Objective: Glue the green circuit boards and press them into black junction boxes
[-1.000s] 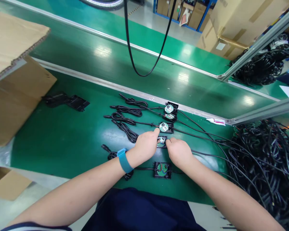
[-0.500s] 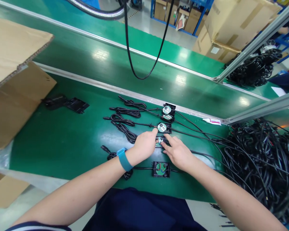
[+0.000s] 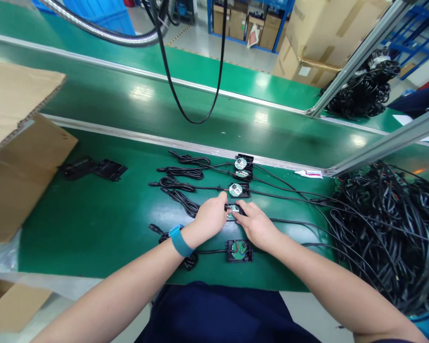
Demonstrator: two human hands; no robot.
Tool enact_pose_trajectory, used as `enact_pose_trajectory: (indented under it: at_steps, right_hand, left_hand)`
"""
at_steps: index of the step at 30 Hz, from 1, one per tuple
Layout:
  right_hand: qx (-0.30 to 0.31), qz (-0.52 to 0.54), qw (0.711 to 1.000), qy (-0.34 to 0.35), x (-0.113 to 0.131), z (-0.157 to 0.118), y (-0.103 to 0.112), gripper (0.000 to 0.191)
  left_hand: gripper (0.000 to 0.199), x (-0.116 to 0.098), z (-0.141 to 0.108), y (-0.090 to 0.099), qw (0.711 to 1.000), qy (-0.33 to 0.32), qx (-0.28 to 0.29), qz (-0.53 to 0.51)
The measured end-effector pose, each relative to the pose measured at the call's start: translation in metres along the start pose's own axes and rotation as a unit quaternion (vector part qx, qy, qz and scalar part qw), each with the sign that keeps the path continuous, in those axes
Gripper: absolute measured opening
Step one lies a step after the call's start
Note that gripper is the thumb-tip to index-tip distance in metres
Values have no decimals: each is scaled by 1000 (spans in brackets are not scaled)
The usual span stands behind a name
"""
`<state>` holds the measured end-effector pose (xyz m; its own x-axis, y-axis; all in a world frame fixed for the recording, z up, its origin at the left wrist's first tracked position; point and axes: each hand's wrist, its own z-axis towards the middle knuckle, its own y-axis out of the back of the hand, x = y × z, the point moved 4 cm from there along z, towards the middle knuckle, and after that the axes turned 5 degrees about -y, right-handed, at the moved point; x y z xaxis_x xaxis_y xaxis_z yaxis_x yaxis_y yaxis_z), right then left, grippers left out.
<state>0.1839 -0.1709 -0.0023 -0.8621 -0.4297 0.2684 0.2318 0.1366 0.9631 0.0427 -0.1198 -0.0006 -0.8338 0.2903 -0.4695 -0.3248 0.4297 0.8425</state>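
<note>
Touching the round green circuit board (image 3: 235, 208), the right hand (image 3: 259, 225) had parted fingers. The left hand (image 3: 210, 216) was curled left of it, grip unclear. The board seemed fragile, best held rimwise.

Forearms (image 3: 128, 282) angle inward, curled left hand (image 3: 211, 214) close beside the palm-down right hand (image 3: 257, 224).

tabletop (image 3: 93, 228) is showing plain green, circuit boards (image 3: 239, 248) are showing green with whitish patches, cases (image 3: 249, 258) and cables (image 3: 183, 204) are gleaming black, wristband (image 3: 181, 242) is showing teal, box (image 3: 28, 176) is showing tan, tube (image 3: 308, 174) is showing white with a pinkish band
</note>
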Motion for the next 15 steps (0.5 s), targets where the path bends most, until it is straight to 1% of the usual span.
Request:
enact_pose_trajectory:
  at_steps: [2,4,7,9,12,13,15]
  right_hand:
    - [17,-25,999,-14,4,1,0,37]
    - [45,-49,997,-25,8,3,3,37]
    - [70,-56,995,-32,11,6,9,37]
    - [71,-41,996,-31,11,6,11,36]
    - [61,-14,998,-25,11,4,11,32]
    - [58,-9,998,-25,11,3,11,31]
    - [55,-1,998,-28,11,1,10,30]
  left_hand:
    - [19,3,1,-1,1000,-8,-6,-9]
    - [24,6,-1,1,999,-32,-5,-26]
    - [35,13,-8,10,995,-78,24,-58]
    - [31,17,-13,18,991,-104,46,-68]
    - [6,20,-18,28,989,-137,36,-45]
    - [3,20,-18,30,988,-146,28,-31]
    - [16,19,-18,29,987,-158,30,-8]
